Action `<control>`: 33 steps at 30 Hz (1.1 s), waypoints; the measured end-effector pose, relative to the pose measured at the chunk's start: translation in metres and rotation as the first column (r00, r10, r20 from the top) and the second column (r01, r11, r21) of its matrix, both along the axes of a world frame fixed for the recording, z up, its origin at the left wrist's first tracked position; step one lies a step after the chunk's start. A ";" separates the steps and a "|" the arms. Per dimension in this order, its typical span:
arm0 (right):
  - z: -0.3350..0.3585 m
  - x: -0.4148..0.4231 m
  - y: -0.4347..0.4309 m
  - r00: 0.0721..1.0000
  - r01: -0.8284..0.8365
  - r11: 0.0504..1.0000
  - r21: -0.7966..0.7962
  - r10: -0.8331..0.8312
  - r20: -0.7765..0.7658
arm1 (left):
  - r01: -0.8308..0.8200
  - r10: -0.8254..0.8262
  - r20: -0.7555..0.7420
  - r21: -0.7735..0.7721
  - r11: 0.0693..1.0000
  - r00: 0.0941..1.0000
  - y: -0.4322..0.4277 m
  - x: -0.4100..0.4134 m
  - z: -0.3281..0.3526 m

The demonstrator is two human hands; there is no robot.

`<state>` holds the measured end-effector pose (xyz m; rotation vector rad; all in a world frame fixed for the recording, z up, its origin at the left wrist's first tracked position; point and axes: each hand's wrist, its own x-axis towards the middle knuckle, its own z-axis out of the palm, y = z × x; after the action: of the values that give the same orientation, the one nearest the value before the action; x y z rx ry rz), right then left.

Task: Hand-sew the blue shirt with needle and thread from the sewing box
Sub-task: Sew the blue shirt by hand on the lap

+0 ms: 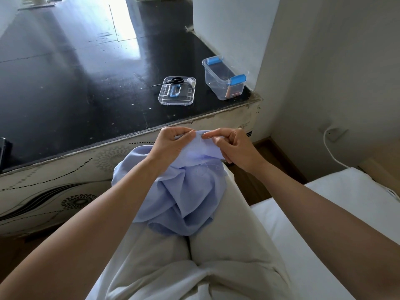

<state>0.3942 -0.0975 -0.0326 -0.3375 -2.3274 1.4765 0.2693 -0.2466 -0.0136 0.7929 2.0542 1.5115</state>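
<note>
The light blue shirt [184, 195] lies bunched on my lap over pale trousers. My left hand [171, 144] pinches the shirt's raised upper edge between thumb and fingers. My right hand [233, 146] pinches the thin needle [206, 137] right at that edge, close to my left fingertips. A loop of pale thread [203, 169] trails on the fabric below. The clear sewing box [225, 77] with blue clips stands open on the dark table.
The box's clear lid [177, 90] lies upside down left of it, holding black scissors [173, 81] and a white thread spool [191, 81]. The dark table [75, 83] has a worn front edge. A white mattress [324, 224] is at my right, and a white cable [331, 152] runs down the wall.
</note>
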 end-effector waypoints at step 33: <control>0.004 -0.009 0.001 0.977 -0.099 0.988 0.115 0.075 0.199 | 0.005 -0.060 -0.461 -0.120 0.993 0.886 0.000 -0.012 -0.011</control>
<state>0.3849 -0.0962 -0.0288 -0.3654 -2.6060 1.3842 0.2578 -0.2465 -0.0248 1.2312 2.4250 1.2532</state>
